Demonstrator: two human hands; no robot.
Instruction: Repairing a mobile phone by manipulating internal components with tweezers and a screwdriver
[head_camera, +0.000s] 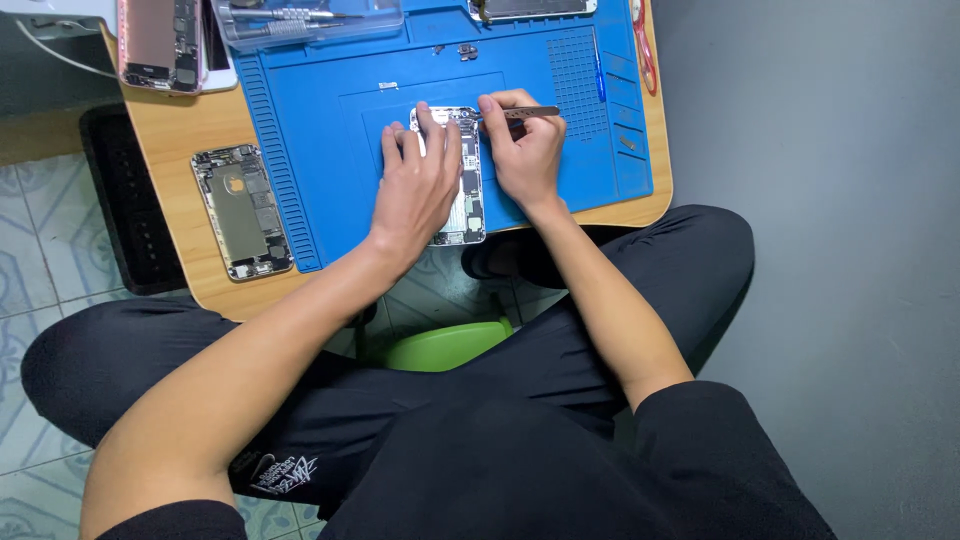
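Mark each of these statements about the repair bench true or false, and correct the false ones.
1. The right hand holds metal tweezers. True.
2. The left hand rests on an opened phone that lies on a blue mat. True.
3. The mat is red. False: it is blue.
4. A second opened phone lies on the bare wooden table, left of the mat. True.
5. The left hand holds a screwdriver. False: it holds no tool and only steadies the phone.
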